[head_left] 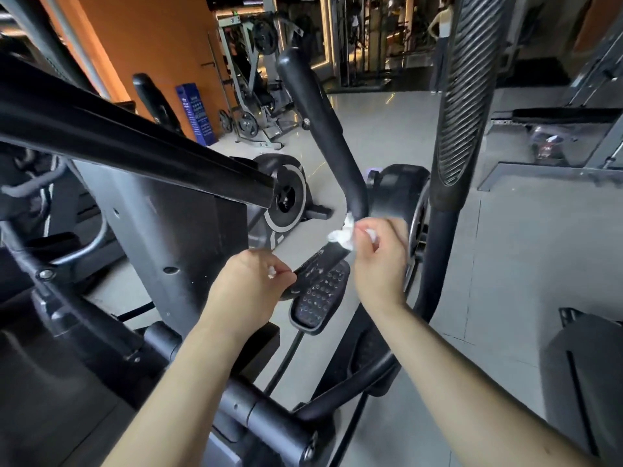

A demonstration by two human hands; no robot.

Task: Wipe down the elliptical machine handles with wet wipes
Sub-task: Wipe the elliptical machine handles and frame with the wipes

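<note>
At centre, the black padded handle (323, 129) rises toward 11 o'clock from my right hand (381, 264), which pinches a crumpled white wipe (342, 235) against it; my left hand (249, 284) grips its lower end, 8 o'clock.

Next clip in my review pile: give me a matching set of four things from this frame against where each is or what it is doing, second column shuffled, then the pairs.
Column one:
1 left hand
2 right hand
3 ribbed handle
4 blue board

Column two:
a stands by the orange wall
b pinches the wet wipe against the bend of the smooth handle
c upright at the right, no hand on it
d grips the low end of the smooth handle

Pairs: 1-d, 2-b, 3-c, 4-a
</note>
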